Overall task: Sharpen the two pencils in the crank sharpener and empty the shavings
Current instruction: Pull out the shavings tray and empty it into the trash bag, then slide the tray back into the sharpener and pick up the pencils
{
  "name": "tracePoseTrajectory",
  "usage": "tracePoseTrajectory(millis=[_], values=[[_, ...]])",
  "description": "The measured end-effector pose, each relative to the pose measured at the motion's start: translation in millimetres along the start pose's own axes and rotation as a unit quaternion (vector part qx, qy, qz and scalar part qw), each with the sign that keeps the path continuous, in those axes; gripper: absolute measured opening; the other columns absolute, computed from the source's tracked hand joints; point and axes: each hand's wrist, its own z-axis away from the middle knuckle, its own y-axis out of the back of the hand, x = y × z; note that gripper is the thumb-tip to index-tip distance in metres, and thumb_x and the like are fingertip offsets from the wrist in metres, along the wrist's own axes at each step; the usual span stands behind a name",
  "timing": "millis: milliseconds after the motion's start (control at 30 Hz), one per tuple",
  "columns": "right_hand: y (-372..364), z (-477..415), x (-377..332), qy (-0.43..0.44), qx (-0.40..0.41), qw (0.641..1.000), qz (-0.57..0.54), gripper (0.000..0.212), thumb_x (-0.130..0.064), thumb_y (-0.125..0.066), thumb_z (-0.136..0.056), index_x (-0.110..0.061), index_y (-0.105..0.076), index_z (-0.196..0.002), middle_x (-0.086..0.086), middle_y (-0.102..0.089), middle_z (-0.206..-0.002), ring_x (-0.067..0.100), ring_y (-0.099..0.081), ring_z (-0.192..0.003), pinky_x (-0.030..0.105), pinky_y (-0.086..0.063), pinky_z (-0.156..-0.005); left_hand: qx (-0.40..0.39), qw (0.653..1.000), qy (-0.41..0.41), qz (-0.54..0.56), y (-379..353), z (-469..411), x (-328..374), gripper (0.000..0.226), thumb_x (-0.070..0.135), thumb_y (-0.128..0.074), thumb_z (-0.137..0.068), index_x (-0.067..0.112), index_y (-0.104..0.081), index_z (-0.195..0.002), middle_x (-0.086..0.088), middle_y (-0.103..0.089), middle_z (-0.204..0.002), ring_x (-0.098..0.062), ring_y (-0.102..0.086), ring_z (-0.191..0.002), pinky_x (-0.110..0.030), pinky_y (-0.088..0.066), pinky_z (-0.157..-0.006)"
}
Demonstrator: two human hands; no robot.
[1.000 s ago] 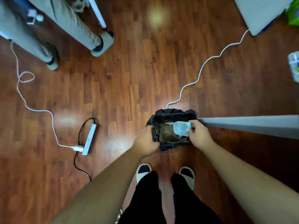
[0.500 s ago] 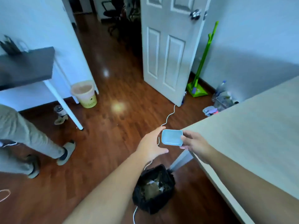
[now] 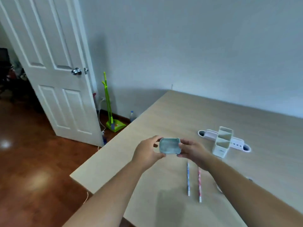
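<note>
I hold a small pale-blue shavings tray [image 3: 169,145] in front of me with both hands, above the wooden table [image 3: 172,112]. My left hand [image 3: 147,152] grips its left side and my right hand [image 3: 191,149] grips its right side. The tray's open face points at me and looks empty. Two pencils lie side by side on the table under my right forearm: a blue patterned pencil [image 3: 188,181] and a red patterned pencil [image 3: 199,184]. The crank sharpener itself is not in view.
A white desk organiser [image 3: 222,141] stands at the right, in front of a long white power strip [image 3: 211,134]. The table's left edge drops to a brown wooden floor. A white door [image 3: 54,79], a green dustpan set [image 3: 113,123] and a bottle [image 3: 132,116] stand beyond.
My view has swung up from the black bin on the floor to the table. Both hands carried the tray up from the bin and now hold it over the table.
</note>
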Motion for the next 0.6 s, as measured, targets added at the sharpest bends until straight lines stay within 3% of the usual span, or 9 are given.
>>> tracePoseTrajectory(millis=[267,400,533,600], values=[[184,58,46,-0.034,0.12,0.992,-0.029,0.025,-0.005,-0.043,-0.096,-0.006,-0.057,-0.117,0.008,-0.061,-0.089,0.015,-0.057,-0.075,0.023,-0.05,-0.072,-0.105,0.993,-0.058,0.018,-159,-52,110,0.059,0.026,-0.082,-0.064,0.036,-0.057,-0.116,0.015,-0.066,-0.111,-0.006,-0.062,-0.088,-0.024,-0.05,-0.077],[228,81,73,-0.061,0.172,0.981,-0.066,0.024,-0.003,-0.045,-0.095,-0.002,-0.055,-0.116,0.015,-0.062,-0.097,0.027,-0.06,-0.087,0.038,-0.052,-0.088,-0.179,0.981,-0.076,-0.021,-208,-62,129,0.065,0.03,-0.082,-0.066,0.033,-0.051,-0.123,0.014,-0.062,-0.121,-0.013,-0.061,-0.103,-0.03,-0.05,-0.084],[252,105,98,-0.096,0.215,0.966,-0.101,0.015,-0.002,-0.047,-0.093,-0.007,-0.056,-0.103,0.011,-0.062,-0.089,0.02,-0.062,-0.074,0.026,-0.057,-0.065,-0.302,0.936,-0.088,-0.157,-240,-63,123,0.085,0.036,-0.081,-0.064,0.026,-0.036,-0.136,0.007,-0.043,-0.143,-0.018,-0.048,-0.125,-0.038,-0.044,-0.098],[261,118,112,-0.116,0.241,0.957,-0.115,0.013,-0.002,-0.047,-0.092,-0.008,-0.056,-0.1,0.01,-0.061,-0.088,0.019,-0.06,-0.074,0.027,-0.054,-0.068,-0.333,0.913,-0.11,-0.207,-249,-62,114,0.086,0.038,-0.08,-0.063,0.023,-0.037,-0.136,0.005,-0.043,-0.142,-0.018,-0.045,-0.126,-0.037,-0.043,-0.099]])
